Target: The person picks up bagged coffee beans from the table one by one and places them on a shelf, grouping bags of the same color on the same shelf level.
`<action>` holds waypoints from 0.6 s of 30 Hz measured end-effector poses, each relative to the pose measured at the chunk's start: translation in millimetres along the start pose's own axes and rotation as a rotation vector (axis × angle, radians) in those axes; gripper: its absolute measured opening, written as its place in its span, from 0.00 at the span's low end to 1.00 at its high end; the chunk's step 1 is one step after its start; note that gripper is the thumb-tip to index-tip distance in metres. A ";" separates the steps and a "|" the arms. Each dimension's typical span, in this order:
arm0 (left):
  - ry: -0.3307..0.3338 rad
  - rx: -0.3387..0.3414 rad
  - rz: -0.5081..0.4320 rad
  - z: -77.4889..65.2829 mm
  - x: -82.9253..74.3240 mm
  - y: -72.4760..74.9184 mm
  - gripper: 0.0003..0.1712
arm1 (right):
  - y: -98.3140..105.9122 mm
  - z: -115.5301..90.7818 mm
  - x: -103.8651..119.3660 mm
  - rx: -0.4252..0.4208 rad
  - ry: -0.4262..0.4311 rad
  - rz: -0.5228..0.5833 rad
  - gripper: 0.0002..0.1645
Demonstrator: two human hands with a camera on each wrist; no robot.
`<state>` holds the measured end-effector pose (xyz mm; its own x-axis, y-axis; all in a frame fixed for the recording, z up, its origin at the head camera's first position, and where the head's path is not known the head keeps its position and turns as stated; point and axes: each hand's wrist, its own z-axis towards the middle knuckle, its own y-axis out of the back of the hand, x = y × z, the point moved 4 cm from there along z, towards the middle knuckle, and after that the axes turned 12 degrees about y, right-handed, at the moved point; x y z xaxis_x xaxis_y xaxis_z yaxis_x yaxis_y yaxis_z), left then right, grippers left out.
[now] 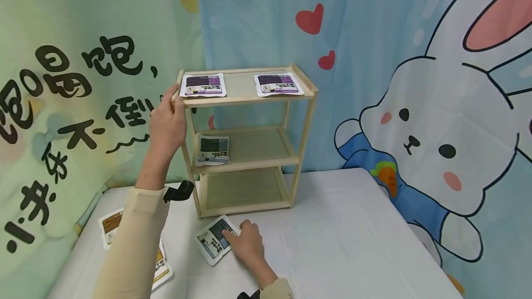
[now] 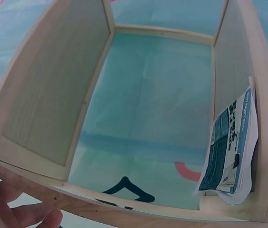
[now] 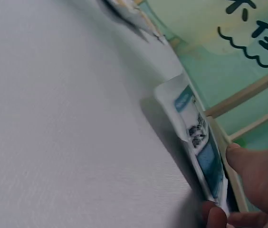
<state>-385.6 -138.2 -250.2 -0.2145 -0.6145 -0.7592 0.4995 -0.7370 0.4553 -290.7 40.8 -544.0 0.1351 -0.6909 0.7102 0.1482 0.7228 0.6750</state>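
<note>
My left hand [image 1: 168, 119] grips the top left corner of a three-tier wooden shelf rack [image 1: 245, 101], its fingers curled round the frame. On the table, my right hand [image 1: 248, 243] pinches the edge of a blue-and-white coffee packet [image 1: 217, 240] lying in front of the rack. In the right wrist view that packet [image 3: 205, 147] stands edge-on beside thumb and fingers. Two purple packets, one on the left [image 1: 203, 85] and one on the right [image 1: 278, 84], lie on the top tier. A dark teal packet [image 1: 213, 150] lies at the left of the middle tier.
Brown-and-white packets, one behind [image 1: 110, 226] and one nearer [image 1: 162, 266], lie on the white table [image 1: 353, 243], partly hidden by my left sleeve. A printed curtain [image 1: 257, 17] hangs close behind the rack and along the left side.
</note>
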 end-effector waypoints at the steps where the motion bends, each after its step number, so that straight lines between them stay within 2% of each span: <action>1: -0.003 0.000 -0.004 -0.1 -0.2 -0.3 0.29 | -1.3 0.5 0.1 -0.013 0.001 -0.007 0.34; 7: -0.005 -0.013 -0.010 0.2 -0.5 -1.0 0.29 | -3.6 3.7 -0.5 -0.029 0.017 -0.021 0.28; 11: -0.005 -0.005 -0.011 -0.1 -0.3 -1.8 0.29 | 1.5 3.6 -3.4 -0.057 0.004 0.043 0.23; 14: -0.009 -0.011 -0.012 -0.2 -0.2 -1.8 0.29 | 7.1 3.7 -7.4 -0.123 -0.005 0.125 0.18; 18: -0.011 -0.018 -0.013 0.1 -0.4 -1.4 0.29 | 13.5 6.2 -16.0 -0.265 0.001 0.198 0.13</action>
<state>-386.3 -136.9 -250.5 -0.2305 -0.6083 -0.7595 0.5120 -0.7396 0.4369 -297.0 61.8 -545.0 0.1874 -0.5375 0.8222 0.3688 0.8143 0.4483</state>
